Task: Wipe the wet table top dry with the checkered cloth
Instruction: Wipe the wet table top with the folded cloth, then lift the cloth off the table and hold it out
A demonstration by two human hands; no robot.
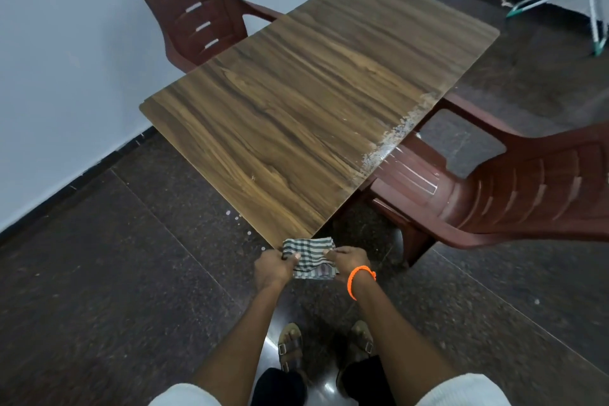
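A folded checkered cloth, green and white, hangs in the air just off the near corner of the wood-grain table top. My left hand pinches its left edge and my right hand, with an orange band at the wrist, pinches its right edge. Both hands are below the table's corner, above the dark floor. A pale, speckled patch runs along the table's right edge; I cannot tell if it is water or wear.
A maroon plastic chair stands at the table's far left side, another maroon chair at its right side, pushed close. A metal rack stands far right. A grey wall runs along the left. My sandalled feet are on the dark floor.
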